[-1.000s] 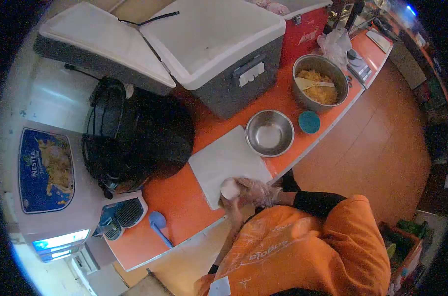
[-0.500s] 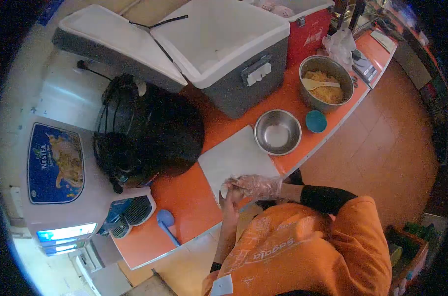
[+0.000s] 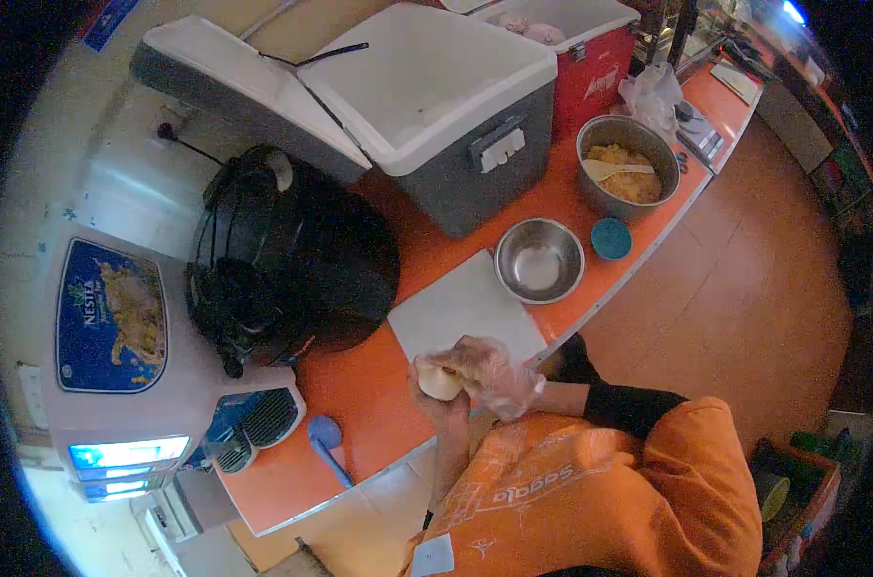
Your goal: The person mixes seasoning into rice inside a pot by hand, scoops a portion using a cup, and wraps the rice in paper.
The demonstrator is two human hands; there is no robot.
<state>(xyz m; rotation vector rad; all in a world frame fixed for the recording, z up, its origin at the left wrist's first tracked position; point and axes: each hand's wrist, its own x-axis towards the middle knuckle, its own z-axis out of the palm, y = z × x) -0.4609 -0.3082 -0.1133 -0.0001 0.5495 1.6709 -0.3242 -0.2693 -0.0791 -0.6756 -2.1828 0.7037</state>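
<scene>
My bare left hand (image 3: 443, 412) cups a pale, smooth round ball (image 3: 439, 383), which looks like dough. It is held over the near edge of the white board (image 3: 448, 308). My right hand (image 3: 485, 373) wears a clear plastic glove. Its curled fingers press against the ball's upper right side, and the fingertips are partly hidden. Beyond the hands, a steel bowl (image 3: 539, 262) sits at the board's far right corner. Next to it is a small teal bowl (image 3: 611, 238).
A pot (image 3: 629, 165) holds orange-yellow food and a pale spatula. Behind stand an open grey cooler (image 3: 446, 183) and a red cooler (image 3: 595, 82). A large black container (image 3: 331, 260) and a drink dispenser (image 3: 114, 317) are at left. A blue ladle (image 3: 329, 447) lies near the counter's front edge.
The ball has turned into fuller view in my left hand. My gloved right hand has tilted, its wrist dropping toward my body while its fingers stay at the ball.
</scene>
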